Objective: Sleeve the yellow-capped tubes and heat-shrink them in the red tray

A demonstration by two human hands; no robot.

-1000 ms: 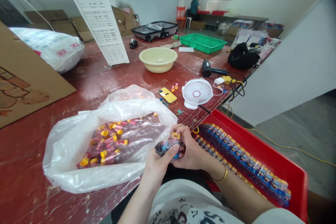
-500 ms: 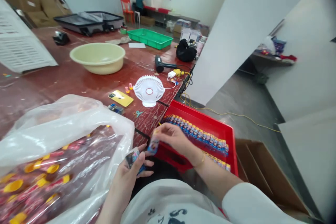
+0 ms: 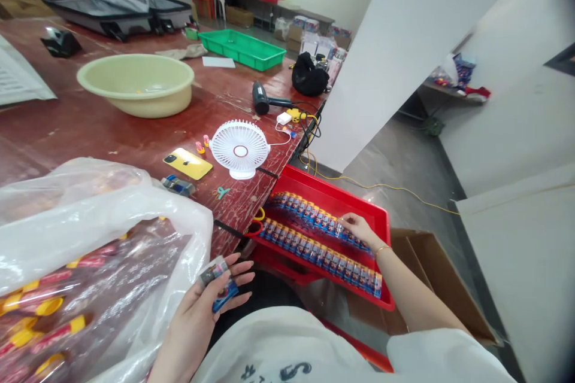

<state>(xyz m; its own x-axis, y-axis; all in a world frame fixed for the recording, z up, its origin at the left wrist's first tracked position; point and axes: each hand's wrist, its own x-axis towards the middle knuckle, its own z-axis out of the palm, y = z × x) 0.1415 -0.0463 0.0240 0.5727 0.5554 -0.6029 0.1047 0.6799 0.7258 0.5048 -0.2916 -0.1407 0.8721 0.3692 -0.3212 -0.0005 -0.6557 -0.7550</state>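
Observation:
My left hand (image 3: 197,299) holds a small stack of printed clear plastic sleeves (image 3: 220,281), thumb on top and the other fingers spread beneath. Farther right, my right hand (image 3: 360,230) reaches over the red tray (image 3: 380,221), its thumb and fingers pinched on a small labelled tube in the back row; the fingers partly hide it. Two rows of small tubes (image 3: 309,246) with blue printed sleeves and yellow tops stand in the tray. Left of my left hand, a clear plastic bag (image 3: 179,215) lies open, with pink pieces with yellow caps (image 3: 49,305) inside.
On the red-brown table are a white fan (image 3: 240,149), a yellow phone (image 3: 187,163), a cream basin (image 3: 135,87), a hair dryer (image 3: 265,99) and a green tray (image 3: 242,51). Scissors handles (image 3: 255,224) show at the table edge. A cardboard box (image 3: 431,275) stands right. Another person works far back.
My right hand has moved right, from beside my left hand to the tray's back row, with the small sleeved tube. The left hand keeps the sleeves. The view has shifted, showing more of the tray.

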